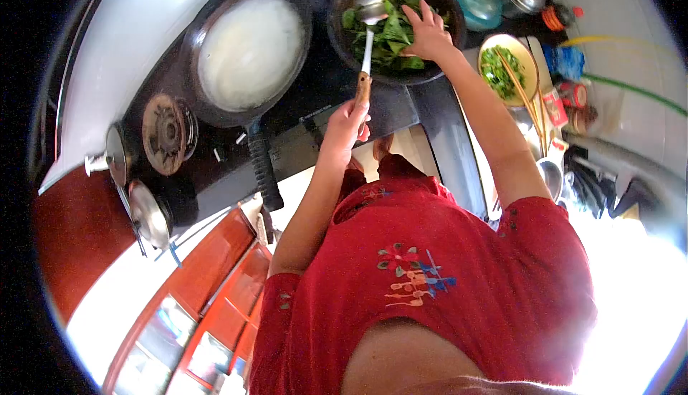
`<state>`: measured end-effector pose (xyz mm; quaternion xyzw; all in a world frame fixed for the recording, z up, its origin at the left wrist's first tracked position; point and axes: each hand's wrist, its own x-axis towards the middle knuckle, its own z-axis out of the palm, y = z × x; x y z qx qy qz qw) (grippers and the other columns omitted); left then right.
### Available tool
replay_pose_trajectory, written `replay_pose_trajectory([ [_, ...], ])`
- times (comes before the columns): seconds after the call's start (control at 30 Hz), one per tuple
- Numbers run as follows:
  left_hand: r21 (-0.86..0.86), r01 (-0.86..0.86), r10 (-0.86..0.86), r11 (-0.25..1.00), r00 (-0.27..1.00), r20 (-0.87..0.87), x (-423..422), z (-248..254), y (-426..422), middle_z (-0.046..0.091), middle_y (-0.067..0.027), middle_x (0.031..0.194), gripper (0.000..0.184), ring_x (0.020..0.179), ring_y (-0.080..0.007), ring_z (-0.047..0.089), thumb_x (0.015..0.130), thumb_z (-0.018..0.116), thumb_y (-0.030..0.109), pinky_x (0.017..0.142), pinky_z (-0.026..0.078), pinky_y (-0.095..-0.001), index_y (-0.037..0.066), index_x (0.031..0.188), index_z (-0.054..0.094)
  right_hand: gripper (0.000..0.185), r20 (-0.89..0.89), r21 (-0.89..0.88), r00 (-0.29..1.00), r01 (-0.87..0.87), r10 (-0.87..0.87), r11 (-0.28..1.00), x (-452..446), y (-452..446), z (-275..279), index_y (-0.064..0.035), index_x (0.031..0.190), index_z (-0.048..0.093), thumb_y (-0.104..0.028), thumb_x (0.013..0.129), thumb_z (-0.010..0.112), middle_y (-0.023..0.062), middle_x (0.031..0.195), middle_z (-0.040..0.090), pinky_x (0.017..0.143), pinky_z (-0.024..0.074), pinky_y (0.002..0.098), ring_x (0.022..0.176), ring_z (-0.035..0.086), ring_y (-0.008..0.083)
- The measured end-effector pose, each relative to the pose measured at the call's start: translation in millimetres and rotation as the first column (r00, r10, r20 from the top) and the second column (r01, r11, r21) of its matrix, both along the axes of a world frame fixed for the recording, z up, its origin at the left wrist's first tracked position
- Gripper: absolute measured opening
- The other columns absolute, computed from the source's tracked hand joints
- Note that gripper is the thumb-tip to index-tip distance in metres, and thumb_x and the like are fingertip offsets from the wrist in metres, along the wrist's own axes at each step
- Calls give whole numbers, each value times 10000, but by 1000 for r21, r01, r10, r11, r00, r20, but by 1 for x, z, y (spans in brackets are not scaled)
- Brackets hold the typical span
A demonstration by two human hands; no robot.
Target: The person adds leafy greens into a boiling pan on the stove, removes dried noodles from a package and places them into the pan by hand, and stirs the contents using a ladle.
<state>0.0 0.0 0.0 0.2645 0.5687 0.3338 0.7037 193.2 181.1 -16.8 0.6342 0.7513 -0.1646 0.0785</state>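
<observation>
My left hand is closed around the wooden handle of a ladle. The metal bowl of the ladle rests among green leaves in a dark round pan. On the right side of that pan, my right hand touches the leaves, its fingers spread; no leaf is clearly gripped. Left of this pan stands a black wok with whitish, cloudy liquid in it.
A bowl of chopped greens with chopsticks across it stands at the right, near jars and bottles. The wok's black handle juts toward the counter's front edge. A burner and metal lid are at the left.
</observation>
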Motion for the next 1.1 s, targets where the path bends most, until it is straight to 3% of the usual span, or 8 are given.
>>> replay_pose_trajectory([
  [0.17,60,-69,68,996,998,10,18,3,-14,527,-16,771,349,593,-97,542,855,562,351,560,463,-223,43,1014,524,772,-226,328,973,120,-45,937,20,-54,25,-248,1346,313,-453,696,676,150,1433,173,966,369,469,1245,294,403],
  [0.3,139,18,-22,990,999,28,11,9,-32,508,-16,966,424,827,-116,529,856,561,346,671,449,-260,78,1159,435,471,-577,427,814,362,-59,828,14,-127,24,-95,1138,544,-321,741,660,186,1281,413,940,394,419,1130,445,375],
  [0.5,213,-172,173,962,985,13,7,5,-88,455,-100,1145,543,925,-194,516,860,563,276,751,441,-326,29,1278,321,349,-755,210,626,514,-195,832,20,-268,8,-43,1017,598,-254,742,646,178,1196,492,840,457,355,982,561,318],
  [0.7,83,60,-63,995,997,41,12,-10,-150,570,-59,966,297,696,-117,568,868,546,214,601,455,-236,29,1097,504,276,-729,-50,404,774,-553,631,70,-368,13,-25,982,616,-203,771,632,130,943,618,674,498,305,704,621,199],
  [0.83,69,221,-221,973,975,-12,28,6,-182,595,-48,883,239,660,-95,562,863,560,221,589,455,-223,30,1006,550,344,-815,-563,-496,800,-301,208,124,-419,11,-2,1082,526,-203,816,613,107,937,591,612,503,295,731,599,196],
  [0.9,114,263,-263,958,965,-14,47,1,-181,598,-43,859,224,647,-90,559,864,560,221,583,454,-217,31,982,560,453,-656,-746,-747,663,109,61,176,-427,-27,-24,1158,465,-214,792,653,129,1099,514,729,503,344,930,553,234],
  [0.97,127,290,-290,948,957,-23,65,2,-190,600,-40,843,211,635,-87,557,866,557,218,578,453,-212,32,965,566,602,-543,-827,-776,561,319,-42,217,-440,-44,-83,1174,421,-259,702,751,94,1109,469,803,470,366,971,501,218],
  [1.1,88,345,-338,935,937,-83,108,-13,-211,605,-60,881,212,659,-110,568,889,513,199,588,464,-228,36,1016,557,742,-536,-837,-783,541,315,-79,275,-449,-54,-119,1213,401,-388,635,781,55,1167,429,902,386,410,1074,439,230],
])
